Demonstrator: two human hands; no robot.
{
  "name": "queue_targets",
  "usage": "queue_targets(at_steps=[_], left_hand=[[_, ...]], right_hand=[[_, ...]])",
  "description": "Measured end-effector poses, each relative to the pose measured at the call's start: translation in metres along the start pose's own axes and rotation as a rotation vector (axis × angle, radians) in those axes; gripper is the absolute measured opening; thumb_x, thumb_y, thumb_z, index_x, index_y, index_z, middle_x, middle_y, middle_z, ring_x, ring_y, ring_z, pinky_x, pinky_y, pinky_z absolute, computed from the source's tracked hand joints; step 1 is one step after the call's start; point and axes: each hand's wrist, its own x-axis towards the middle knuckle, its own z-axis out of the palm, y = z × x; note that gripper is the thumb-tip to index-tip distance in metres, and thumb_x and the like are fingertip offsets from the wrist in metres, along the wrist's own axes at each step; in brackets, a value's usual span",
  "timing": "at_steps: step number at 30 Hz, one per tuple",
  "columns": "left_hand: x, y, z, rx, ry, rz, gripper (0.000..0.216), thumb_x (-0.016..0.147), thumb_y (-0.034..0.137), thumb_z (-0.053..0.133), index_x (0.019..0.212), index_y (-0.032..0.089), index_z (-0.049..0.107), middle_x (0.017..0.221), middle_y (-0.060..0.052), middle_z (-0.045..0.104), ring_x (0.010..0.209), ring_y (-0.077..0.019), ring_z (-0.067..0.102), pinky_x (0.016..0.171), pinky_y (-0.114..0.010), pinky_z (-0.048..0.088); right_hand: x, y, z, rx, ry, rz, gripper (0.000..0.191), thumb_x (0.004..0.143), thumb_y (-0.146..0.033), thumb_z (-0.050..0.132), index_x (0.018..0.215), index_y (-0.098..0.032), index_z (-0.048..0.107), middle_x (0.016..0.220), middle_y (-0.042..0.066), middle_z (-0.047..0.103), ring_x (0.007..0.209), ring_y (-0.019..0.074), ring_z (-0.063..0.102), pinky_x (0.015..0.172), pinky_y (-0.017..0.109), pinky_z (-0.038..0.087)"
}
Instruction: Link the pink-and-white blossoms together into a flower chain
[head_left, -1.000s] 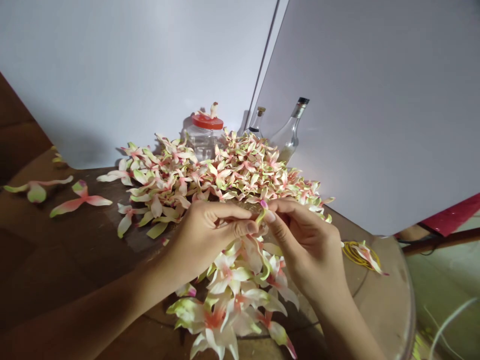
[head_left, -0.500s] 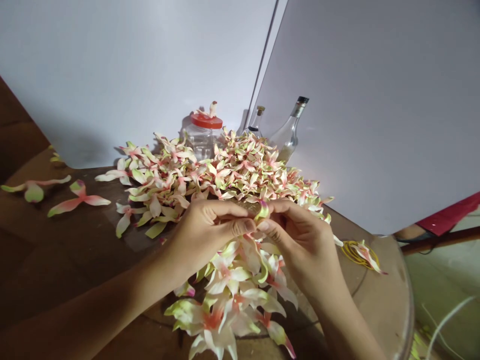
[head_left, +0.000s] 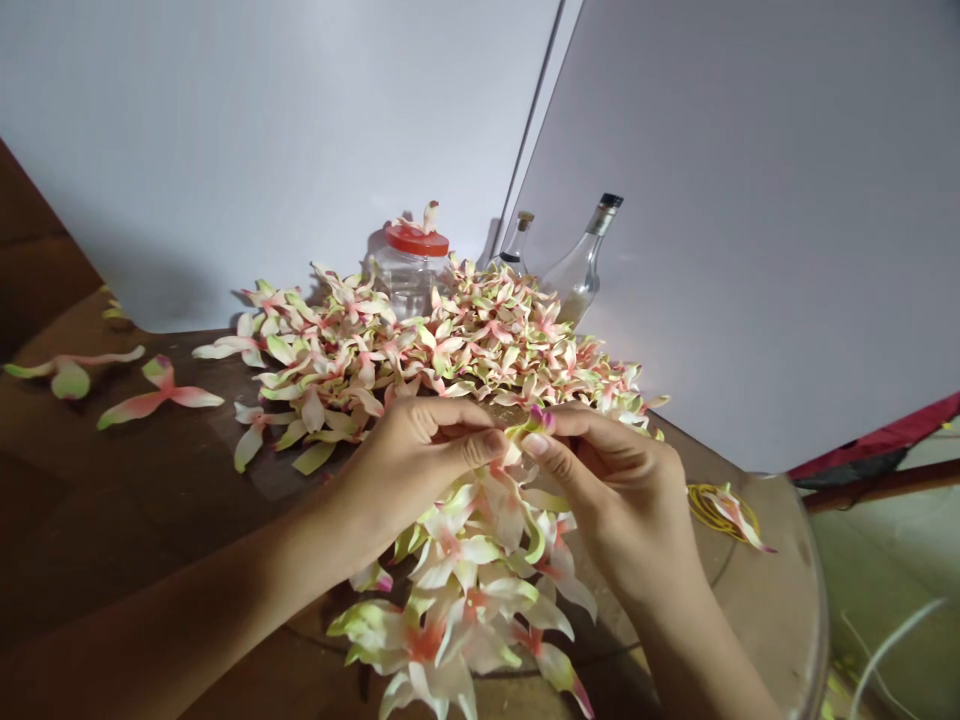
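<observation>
Looking down through the head camera, I see the left hand (head_left: 409, 455) and the right hand (head_left: 615, 490) meeting fingertip to fingertip over the brown surface (head_left: 150, 500). Both are closed on one green-tipped petal (head_left: 529, 428). The left thumb and forefinger pinch it from the left, and the right thumb and forefinger pinch it from the right. The petal sits exactly between the two hands, at their upper edge, with its purple tip poking up above the right forefinger.

Directly below the hands hangs a bunch of flowers (head_left: 465, 590), white with pink hearts and green tips. Its top reaches up under the fingers and its lower blooms spread toward me. I cannot tell how the bunch is joined to the petal.

Beyond the hands lies a broad heap of flowers (head_left: 450, 345). Behind the heap, against the white wall, stand a clear jar with a red lid (head_left: 409, 265) and two glass bottles (head_left: 581, 265). A coil of yellow bands (head_left: 705, 505) lies just right of the right hand. Two loose flowers (head_left: 157, 395) lie well apart on the left.
</observation>
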Motion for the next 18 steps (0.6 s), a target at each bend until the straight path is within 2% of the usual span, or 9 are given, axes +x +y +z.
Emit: queue_targets(at_steps=[3, 6, 9, 13, 16, 18], left_hand=[[-0.0005, 0.0015, -0.0003, 0.064, 0.028, 0.018, 0.010, 0.082, 0.026, 0.084, 0.091, 0.022, 0.085, 0.077, -0.002, 0.078, 0.074, -0.0119, 0.068, 0.067, -0.019, 0.051], [-0.0018, 0.0040, 0.0000, 0.123, 0.045, 0.046, 0.012, 0.083, 0.027, 0.083, 0.092, 0.020, 0.084, 0.077, -0.003, 0.077, 0.074, -0.0134, 0.067, 0.064, -0.020, 0.048], [-0.0032, 0.0044, -0.0002, 0.176, 0.062, 0.051, 0.015, 0.083, 0.029, 0.082, 0.095, 0.019, 0.084, 0.075, -0.002, 0.075, 0.066, -0.0116, 0.060, 0.057, -0.020, 0.041], [-0.0026, 0.0009, -0.0015, 0.173, 0.078, 0.079, 0.018, 0.090, 0.035, 0.076, 0.090, 0.018, 0.082, 0.075, -0.002, 0.072, 0.064, -0.0100, 0.055, 0.057, -0.021, 0.040], [-0.0013, 0.0005, -0.0018, 0.136, 0.073, 0.117, 0.017, 0.091, 0.032, 0.074, 0.086, 0.019, 0.082, 0.075, -0.001, 0.071, 0.069, -0.0101, 0.058, 0.061, -0.020, 0.042], [-0.0010, 0.0018, -0.0018, 0.133, 0.075, 0.118, 0.012, 0.089, 0.030, 0.077, 0.089, 0.019, 0.083, 0.075, -0.001, 0.072, 0.070, -0.0106, 0.059, 0.062, -0.020, 0.043]], right_hand=[[0.0008, 0.0016, 0.0000, 0.002, 0.021, 0.022, 0.015, 0.089, -0.018, 0.078, 0.091, -0.032, 0.083, 0.082, -0.003, 0.078, 0.068, 0.0090, 0.069, 0.062, 0.017, 0.057], [0.0008, 0.0033, 0.0008, 0.004, 0.098, 0.074, 0.010, 0.085, -0.020, 0.082, 0.085, -0.030, 0.084, 0.079, -0.002, 0.079, 0.067, 0.0105, 0.070, 0.061, 0.018, 0.058], [0.0000, 0.0044, 0.0021, -0.003, 0.149, 0.087, 0.008, 0.081, -0.021, 0.086, 0.082, -0.029, 0.083, 0.079, -0.002, 0.080, 0.067, 0.0108, 0.070, 0.061, 0.019, 0.058], [-0.0009, 0.0046, 0.0036, -0.012, 0.152, 0.071, 0.007, 0.084, -0.022, 0.084, 0.083, -0.030, 0.082, 0.079, -0.002, 0.078, 0.067, 0.0107, 0.067, 0.062, 0.020, 0.056], [-0.0010, 0.0036, 0.0043, -0.001, 0.126, 0.073, 0.006, 0.087, -0.024, 0.082, 0.085, -0.030, 0.082, 0.078, -0.002, 0.077, 0.067, 0.0106, 0.065, 0.061, 0.021, 0.055], [-0.0011, 0.0030, 0.0045, 0.007, 0.106, 0.074, 0.007, 0.088, -0.024, 0.080, 0.086, -0.030, 0.082, 0.078, -0.003, 0.076, 0.066, 0.0098, 0.064, 0.060, 0.020, 0.054]])
